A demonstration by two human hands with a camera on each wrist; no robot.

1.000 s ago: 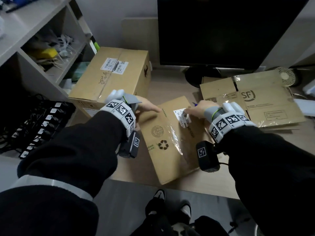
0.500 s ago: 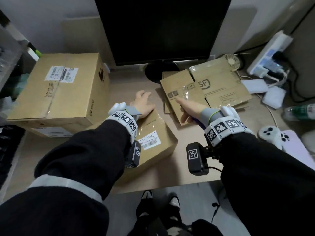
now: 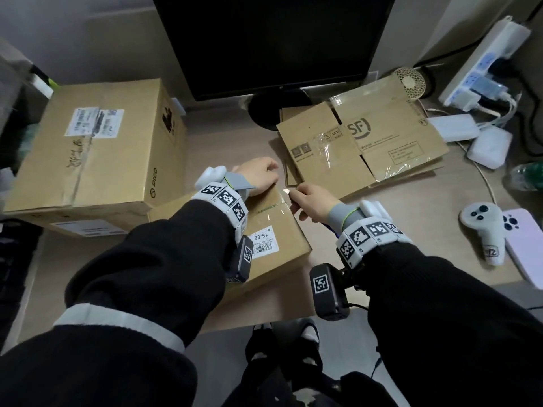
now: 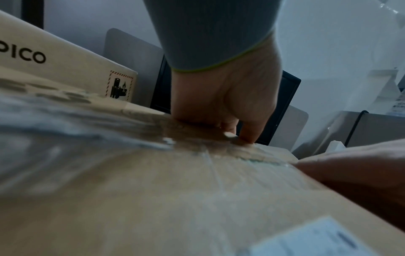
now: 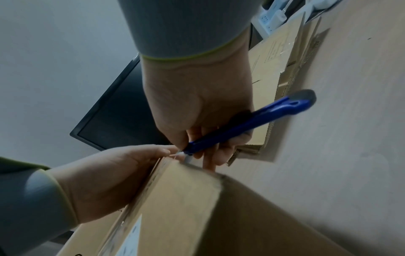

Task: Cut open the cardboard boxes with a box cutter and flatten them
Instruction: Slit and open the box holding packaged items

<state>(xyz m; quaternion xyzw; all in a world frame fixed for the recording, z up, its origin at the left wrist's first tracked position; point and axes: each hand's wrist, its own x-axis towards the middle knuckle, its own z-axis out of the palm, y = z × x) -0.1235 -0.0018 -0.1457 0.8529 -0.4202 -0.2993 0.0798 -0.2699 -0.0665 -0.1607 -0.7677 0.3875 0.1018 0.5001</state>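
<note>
Pale wood desk (image 3: 382, 224) stretched under us, a dark monitor (image 3: 273, 39) standing at twelve o'clock. We had the small cardboard box (image 3: 279, 230) lying flat at the desk's near edge, its long axis running from about seven o'clock toward one o'clock, taped top up and the shipping label toward us. Our left hand (image 3: 258, 176) pressed down on the far end of that box, fingers curled over its far edge and the thumb planted on the tape. Our right hand (image 3: 311, 202) was wrapped around the blue box cutter (image 5: 252, 121); the handle ran back toward four o'clock under the palm, and the short blade (image 3: 286, 191) pointed toward ten o'clock, its tip at the box's far right corner, just beside our left thumb. A large sealed box (image 3: 97, 148) marked PICO sat at ten o'clock, touching the small one. Flattened cardboard (image 3: 367, 142) lay stacked at one o'clock, with a white controller (image 3: 484, 230) and a phone (image 3: 526, 248) at three o'clock.
</note>
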